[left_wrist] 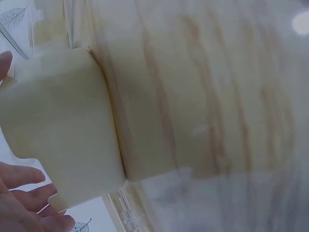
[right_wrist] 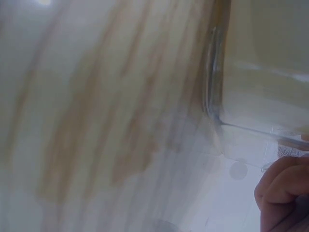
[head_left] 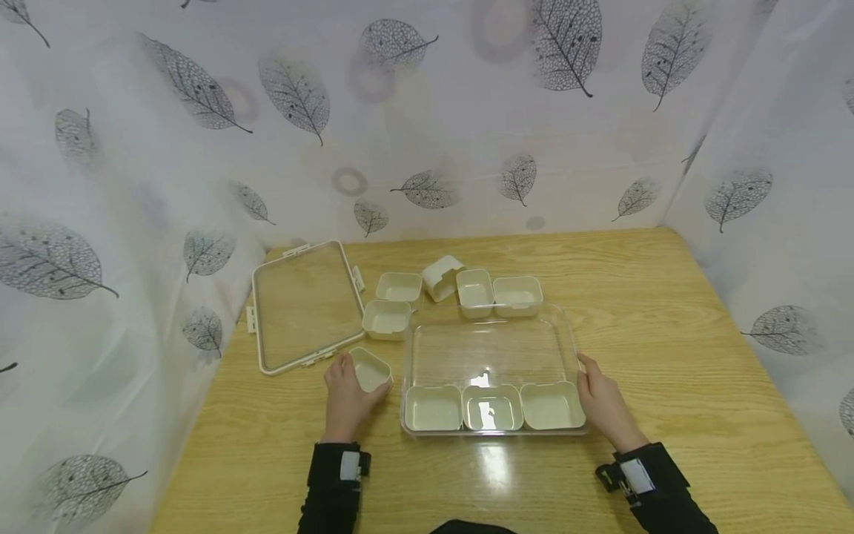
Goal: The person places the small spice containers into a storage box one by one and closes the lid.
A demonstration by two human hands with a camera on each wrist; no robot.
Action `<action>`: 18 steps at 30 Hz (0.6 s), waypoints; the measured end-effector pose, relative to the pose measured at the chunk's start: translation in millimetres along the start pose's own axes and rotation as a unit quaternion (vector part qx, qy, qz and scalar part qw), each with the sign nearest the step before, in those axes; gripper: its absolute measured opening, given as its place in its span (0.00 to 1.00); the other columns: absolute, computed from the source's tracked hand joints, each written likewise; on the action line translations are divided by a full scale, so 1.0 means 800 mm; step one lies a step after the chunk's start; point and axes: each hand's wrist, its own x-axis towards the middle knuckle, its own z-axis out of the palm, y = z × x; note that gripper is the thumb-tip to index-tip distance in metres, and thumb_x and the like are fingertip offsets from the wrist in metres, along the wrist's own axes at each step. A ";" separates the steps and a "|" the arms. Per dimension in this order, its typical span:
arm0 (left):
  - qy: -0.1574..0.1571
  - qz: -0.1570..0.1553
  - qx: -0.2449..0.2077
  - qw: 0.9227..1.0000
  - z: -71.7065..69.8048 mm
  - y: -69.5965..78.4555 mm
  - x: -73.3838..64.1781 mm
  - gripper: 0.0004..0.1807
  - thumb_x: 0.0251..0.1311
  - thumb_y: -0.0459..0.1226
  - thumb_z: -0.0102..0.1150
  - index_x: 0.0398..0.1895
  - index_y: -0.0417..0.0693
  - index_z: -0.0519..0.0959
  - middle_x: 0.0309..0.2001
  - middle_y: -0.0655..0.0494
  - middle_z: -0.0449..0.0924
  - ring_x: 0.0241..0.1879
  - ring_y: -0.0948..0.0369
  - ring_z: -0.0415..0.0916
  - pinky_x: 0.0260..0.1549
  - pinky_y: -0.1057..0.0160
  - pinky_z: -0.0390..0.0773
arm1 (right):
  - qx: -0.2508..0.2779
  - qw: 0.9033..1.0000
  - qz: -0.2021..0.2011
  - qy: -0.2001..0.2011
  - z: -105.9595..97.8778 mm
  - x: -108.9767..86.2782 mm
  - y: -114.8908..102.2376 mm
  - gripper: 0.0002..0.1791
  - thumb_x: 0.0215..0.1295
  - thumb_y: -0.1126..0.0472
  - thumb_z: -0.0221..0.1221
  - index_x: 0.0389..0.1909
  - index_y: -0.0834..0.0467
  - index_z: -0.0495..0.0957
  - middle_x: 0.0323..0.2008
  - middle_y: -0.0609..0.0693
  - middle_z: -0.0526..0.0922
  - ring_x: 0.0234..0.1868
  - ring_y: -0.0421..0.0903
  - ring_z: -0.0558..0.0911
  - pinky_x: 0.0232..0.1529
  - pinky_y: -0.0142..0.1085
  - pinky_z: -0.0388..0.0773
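Near the table's left middle, my left hand (head_left: 348, 400) grips a small cream bin (head_left: 368, 371), thumb on its near right side and fingers at its left. In the left wrist view this bin (left_wrist: 63, 125) shows its outer wall, with a notch in the rim near the fingers. Just right of it stands a clear plastic box (head_left: 494, 350). Three cream bins, among them the middle one (head_left: 492, 408), line the box's front row. My right hand (head_left: 603, 404) holds the box's right wall; its curled fingers (right_wrist: 285, 181) show in the right wrist view.
Behind the box stand several loose cream bins, one (head_left: 443, 277) tipped on its side and another (head_left: 387, 319) beside the box's back left corner. A clear lid (head_left: 310, 304) with a cream frame and clips lies at the left. A leaf-print curtain (head_left: 427, 111) borders the wooden table (head_left: 667, 297).
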 end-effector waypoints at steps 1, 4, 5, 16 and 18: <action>-0.003 -0.001 0.001 1.000 0.000 0.000 0.001 0.51 0.40 0.49 0.67 0.59 0.25 0.54 0.57 0.31 0.53 0.57 0.40 0.49 0.45 0.45 0.68 | 0.000 1.000 0.000 0.000 0.000 0.000 0.000 0.22 0.68 0.65 0.34 0.59 0.74 0.53 0.20 0.53 0.67 0.16 0.43 0.65 0.14 0.32 0.61; -0.011 -0.002 0.002 1.000 -0.002 0.000 0.002 0.51 0.40 0.49 0.67 0.59 0.25 0.53 0.58 0.31 0.53 0.57 0.41 0.49 0.44 0.45 0.68 | 0.000 1.000 0.001 0.000 0.000 0.000 0.000 0.22 0.68 0.64 0.33 0.59 0.74 0.53 0.20 0.53 0.67 0.16 0.43 0.65 0.14 0.32 0.61; -0.013 -0.002 0.001 1.000 -0.002 0.001 0.003 0.51 0.39 0.49 0.67 0.60 0.25 0.53 0.58 0.31 0.53 0.57 0.41 0.49 0.44 0.45 0.68 | 0.000 1.000 0.001 0.001 0.001 0.000 0.000 0.22 0.68 0.64 0.33 0.59 0.74 0.53 0.20 0.53 0.67 0.16 0.43 0.65 0.14 0.32 0.61; -0.025 -0.004 0.007 1.000 -0.004 0.003 0.007 0.51 0.38 0.49 0.67 0.60 0.26 0.53 0.57 0.32 0.53 0.54 0.43 0.50 0.42 0.47 0.69 | 0.001 1.000 0.008 -0.002 -0.001 0.000 -0.002 0.23 0.69 0.63 0.32 0.59 0.73 0.53 0.21 0.54 0.68 0.18 0.43 0.66 0.15 0.33 0.62; -0.021 -0.002 0.005 1.000 -0.004 0.003 0.007 0.51 0.38 0.48 0.68 0.59 0.27 0.54 0.57 0.32 0.54 0.54 0.43 0.51 0.42 0.47 0.69 | 0.002 1.000 0.006 -0.001 0.000 0.001 -0.001 0.23 0.69 0.63 0.32 0.59 0.74 0.53 0.23 0.56 0.70 0.19 0.44 0.67 0.15 0.33 0.63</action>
